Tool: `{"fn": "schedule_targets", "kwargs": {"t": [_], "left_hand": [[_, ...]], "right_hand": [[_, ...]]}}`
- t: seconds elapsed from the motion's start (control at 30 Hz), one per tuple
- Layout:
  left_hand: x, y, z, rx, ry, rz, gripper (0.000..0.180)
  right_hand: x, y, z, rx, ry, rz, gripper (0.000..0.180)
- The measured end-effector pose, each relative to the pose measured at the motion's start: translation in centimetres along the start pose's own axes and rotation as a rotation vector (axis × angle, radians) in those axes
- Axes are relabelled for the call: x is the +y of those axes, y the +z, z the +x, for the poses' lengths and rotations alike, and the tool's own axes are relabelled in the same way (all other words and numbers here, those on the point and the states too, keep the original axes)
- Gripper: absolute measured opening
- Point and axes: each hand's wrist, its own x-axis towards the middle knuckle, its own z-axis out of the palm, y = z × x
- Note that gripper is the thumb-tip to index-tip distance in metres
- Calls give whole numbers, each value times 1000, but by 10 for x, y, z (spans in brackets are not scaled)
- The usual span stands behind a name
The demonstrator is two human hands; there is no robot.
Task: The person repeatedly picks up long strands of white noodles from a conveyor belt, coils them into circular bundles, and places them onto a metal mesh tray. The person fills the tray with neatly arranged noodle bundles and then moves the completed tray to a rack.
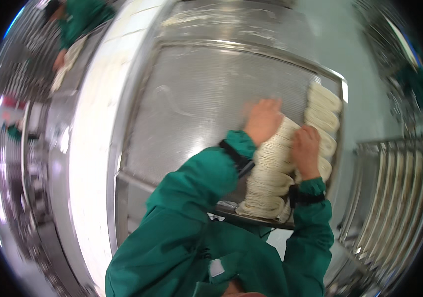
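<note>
A long row of pale noodles (270, 171), in looped strands, lies near the right side of a metal tray (181, 99). At the row's far end is my left hand (265, 121), its fingers bent and smeared by motion; whether they grip strands I cannot make out. My right hand (306, 151) is closed on noodles at the row's right edge, fingers curled down. Beyond it, oval noodle coils (324, 96) line the tray's right rim, the nearer ones partly hidden by that hand. Both my forearms wear green sleeves with black wrist straps.
A white ledge (95, 148) runs along the tray's left side. At the right stands a metal rack (389, 198) with several long bars. Another person's green sleeve (85, 20) and hand show at the upper left, beside a strip of dough or noodles (69, 64).
</note>
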Motion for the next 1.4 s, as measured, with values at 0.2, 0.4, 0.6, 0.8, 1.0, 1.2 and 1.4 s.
{"fn": "schedule_targets", "kwargs": {"t": [0.2,0.4,0.6,0.8,1.0,1.2,1.4], "left_hand": [[-20,-17,-17,-284,-99,-101,18],[-114,-156,-79,122,-227,-228,21],[-211,-402,-289,168,-860,277,73],[-258,-530,-421,113,-1469,628,107],[-312,-490,-397,-31,-1209,929,40],[-287,-459,-270,91,-1165,-34,19],[-138,-355,-76,-46,-809,-558,22]], "right_hand": [[30,12,-8,-117,134,214,14],[43,-13,-30,-120,173,102,21],[40,-30,-41,-130,164,-7,17],[24,-21,-38,-65,125,84,17],[-16,-5,-22,-6,28,156,14],[-97,10,16,-8,36,393,18],[-211,20,97,-16,-159,528,64]]}}
